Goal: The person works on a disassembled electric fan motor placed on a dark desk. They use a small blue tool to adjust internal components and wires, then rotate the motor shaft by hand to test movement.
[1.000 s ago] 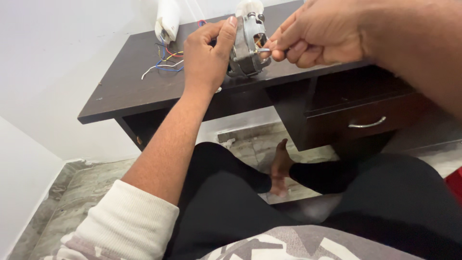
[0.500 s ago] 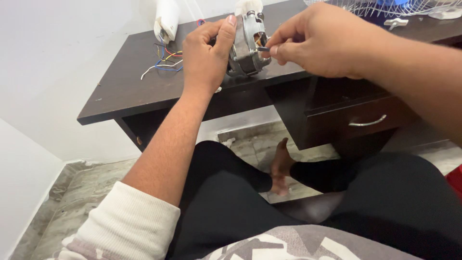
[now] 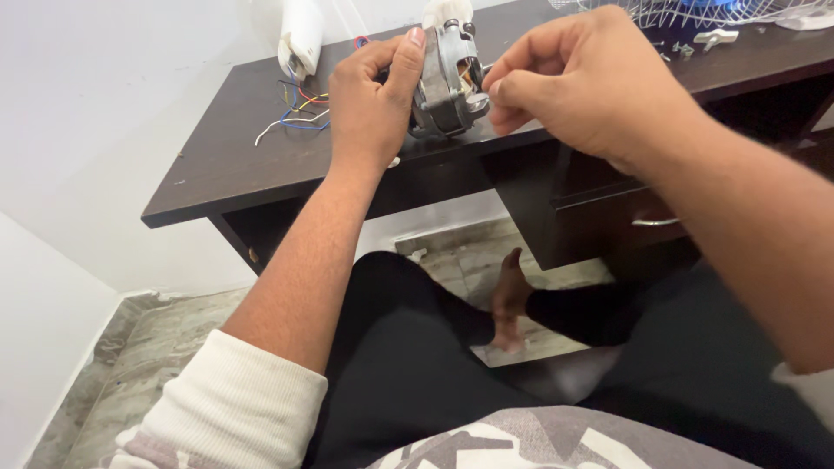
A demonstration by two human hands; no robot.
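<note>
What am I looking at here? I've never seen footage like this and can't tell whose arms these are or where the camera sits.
The camera sits on a person's head and looks down, so both arms are that person's own. The left hand grips a small metal motor at the edge of a dark desk. The right hand pinches at the motor's side; what it pinches is too small to tell. On the desk lie loose coloured wires, a white part, a wire fan guard and small screws. Below are the person's legs and a stone floor.
</note>
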